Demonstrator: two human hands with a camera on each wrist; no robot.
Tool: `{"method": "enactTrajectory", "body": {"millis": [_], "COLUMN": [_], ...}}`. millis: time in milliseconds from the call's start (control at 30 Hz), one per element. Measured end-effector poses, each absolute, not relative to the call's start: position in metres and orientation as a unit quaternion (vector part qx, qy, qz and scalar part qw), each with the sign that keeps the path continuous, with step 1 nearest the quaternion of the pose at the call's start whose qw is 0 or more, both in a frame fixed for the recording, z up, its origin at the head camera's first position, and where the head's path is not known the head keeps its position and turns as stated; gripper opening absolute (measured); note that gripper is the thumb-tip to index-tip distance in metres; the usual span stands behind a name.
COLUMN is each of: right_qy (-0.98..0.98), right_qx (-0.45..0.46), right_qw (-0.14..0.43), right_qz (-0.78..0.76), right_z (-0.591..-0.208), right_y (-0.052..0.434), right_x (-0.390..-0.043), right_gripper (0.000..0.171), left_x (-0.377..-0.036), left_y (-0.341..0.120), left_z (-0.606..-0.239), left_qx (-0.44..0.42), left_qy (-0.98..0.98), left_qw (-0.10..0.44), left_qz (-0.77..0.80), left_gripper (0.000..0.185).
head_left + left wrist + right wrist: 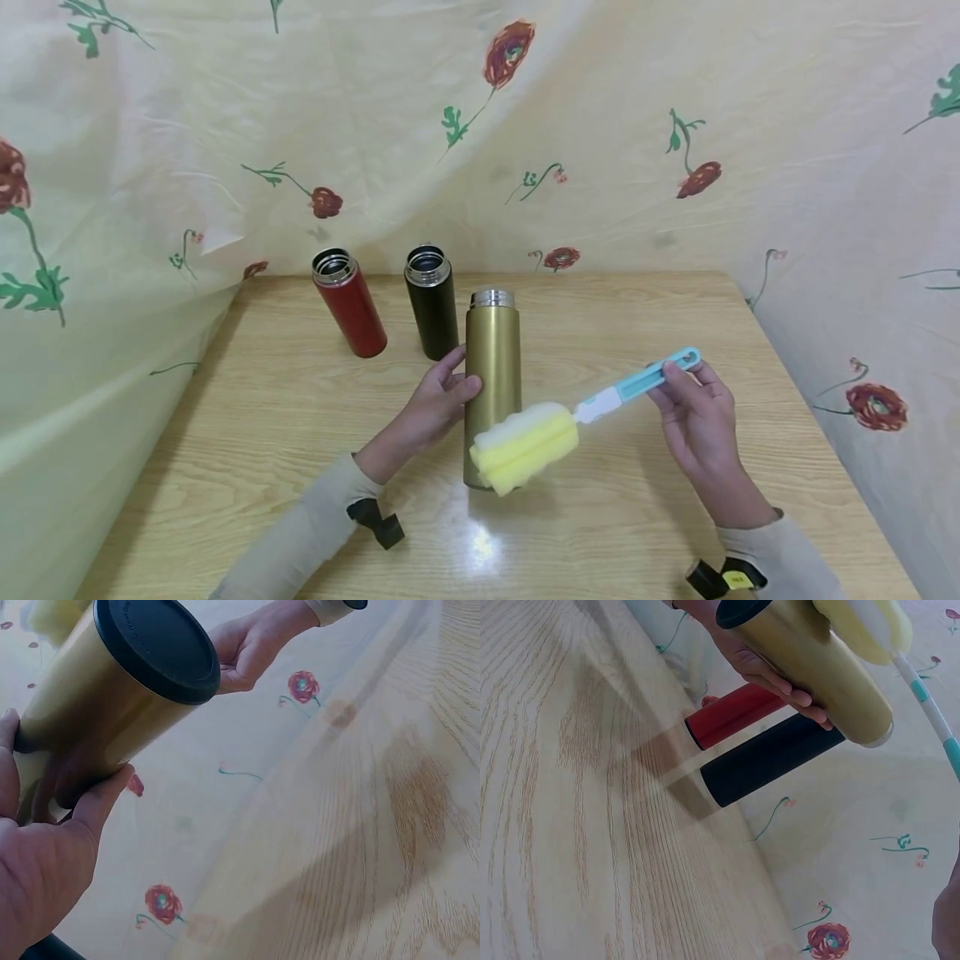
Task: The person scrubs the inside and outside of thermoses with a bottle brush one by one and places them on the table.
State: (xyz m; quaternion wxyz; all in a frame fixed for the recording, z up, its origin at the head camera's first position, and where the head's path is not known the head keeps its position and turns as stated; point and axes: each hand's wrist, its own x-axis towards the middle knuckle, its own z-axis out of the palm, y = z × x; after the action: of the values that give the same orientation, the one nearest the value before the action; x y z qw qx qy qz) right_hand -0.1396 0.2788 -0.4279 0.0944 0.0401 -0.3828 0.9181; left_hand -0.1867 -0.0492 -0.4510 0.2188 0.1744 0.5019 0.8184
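Note:
My left hand (423,408) grips a gold vacuum flask (492,358) around its side, holding it upright at the middle of the table. Its lid is off, so the steel neck shows, and its black base (161,645) appears in the left wrist view. Between thumb and fingers, my right hand (701,417) pinches the blue handle of a bottle brush (637,383). The brush's yellow and white sponge head (528,446) points down to the left and overlaps the lower part of the gold flask in the head view.
Behind the left hand stand a red flask (351,312) and a black flask (433,317), both without lids. The wooden table (300,433) meets a flowered cloth (405,125) at its back and sides.

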Motion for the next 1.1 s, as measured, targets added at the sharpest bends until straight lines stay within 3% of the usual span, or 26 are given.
{"method": "enactTrajectory", "body": {"millis": [167,467,867,1100], "right_qy": [-0.389,-0.387,-0.387,-0.376], "right_qx": [0.029,0.014,0.006,-0.006], "right_qw": [0.1,0.106,0.109,0.11], "right_qz": [0.915,0.916,0.916,0.92], "right_z": [-0.4281,-0.4288,-0.4313,-0.4315], "right_y": [0.2784,0.2778,0.2779,0.282], "right_x": [-0.1402,-0.1412,-0.1425,-0.1425], "right_gripper": [0.016,0.012,0.011,0.011], "left_x": [-0.1861,-0.1847,-0.1836,-0.186], "left_y": [-0.0495,-0.0508,-0.053,-0.057], "left_z": [-0.4502,-0.4512,-0.4504,-0.4538], "left_qx": [0.173,0.187,0.199,0.193], "left_qy": [0.492,0.477,0.445,0.483], "left_qw": [0.224,0.226,0.249,0.222], "left_qz": [0.823,0.829,0.837,0.824], "left_gripper": [0.107,0.075,0.075,0.085]}}
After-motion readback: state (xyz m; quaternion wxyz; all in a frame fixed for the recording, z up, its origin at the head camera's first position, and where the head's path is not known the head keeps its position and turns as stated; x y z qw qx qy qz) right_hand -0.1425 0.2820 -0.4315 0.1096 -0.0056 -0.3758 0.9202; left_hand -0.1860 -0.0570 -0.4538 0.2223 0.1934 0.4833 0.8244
